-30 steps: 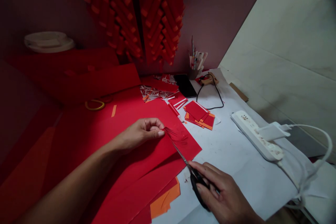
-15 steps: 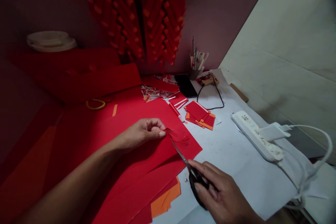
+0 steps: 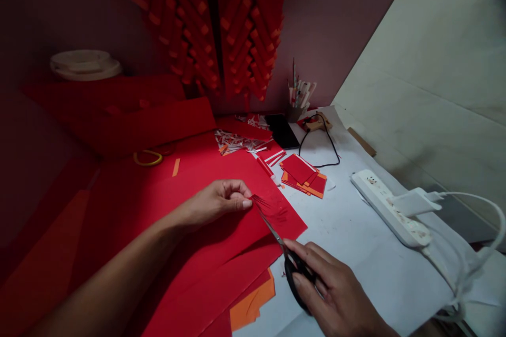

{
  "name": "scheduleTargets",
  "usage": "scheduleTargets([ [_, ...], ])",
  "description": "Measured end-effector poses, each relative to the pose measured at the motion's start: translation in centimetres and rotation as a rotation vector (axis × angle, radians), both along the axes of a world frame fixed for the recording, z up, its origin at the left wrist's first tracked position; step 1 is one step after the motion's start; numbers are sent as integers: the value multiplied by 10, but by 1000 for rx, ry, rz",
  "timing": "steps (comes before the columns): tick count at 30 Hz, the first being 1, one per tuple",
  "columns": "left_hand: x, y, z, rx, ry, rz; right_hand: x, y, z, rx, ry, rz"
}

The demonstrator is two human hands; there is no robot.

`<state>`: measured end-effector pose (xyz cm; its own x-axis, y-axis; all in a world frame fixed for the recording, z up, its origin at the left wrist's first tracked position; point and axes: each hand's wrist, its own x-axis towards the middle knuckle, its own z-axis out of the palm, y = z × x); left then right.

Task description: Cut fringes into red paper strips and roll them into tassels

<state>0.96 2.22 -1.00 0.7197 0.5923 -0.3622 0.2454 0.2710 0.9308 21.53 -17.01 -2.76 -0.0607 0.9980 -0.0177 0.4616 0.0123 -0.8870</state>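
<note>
Between the thumb and fingers of my left hand (image 3: 225,197) is a small piece of red paper (image 3: 259,200), its free end slit into thin strips like a fringe. My right hand (image 3: 336,284) grips a pair of black-handled scissors (image 3: 294,268). The scissor blades point up and left, and their tips reach the fringed paper close to my left fingertips. Beneath both lies a large red sheet (image 3: 197,253), where more thin dark red strips show. How far apart the blades are is hard to make out.
Red and orange cards (image 3: 302,174), a phone (image 3: 281,130), paper scraps (image 3: 237,142) and a pen cup (image 3: 294,111) lie toward the back. A white power strip (image 3: 387,208) with a plugged charger stands right. Yellow-handled scissors (image 3: 148,158) sit left. Red paper decorations (image 3: 249,37) hang above.
The whole view has shifted slightly, so things appear a little lower and to the right. Both hands keep nearly the same pose, with the scissors still at the fringed paper.
</note>
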Motion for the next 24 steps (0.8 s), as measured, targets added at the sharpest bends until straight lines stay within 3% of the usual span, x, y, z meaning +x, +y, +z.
scheduleTargets([
  [11,0,-1,1,-9,-1,9,0,0,0,36,-33,-5],
  [18,1,-2,1,15,22,18,4,9,12,-33,-100,52],
  [24,1,-2,2,4,9,12,0,13,14,3,-84,45],
])
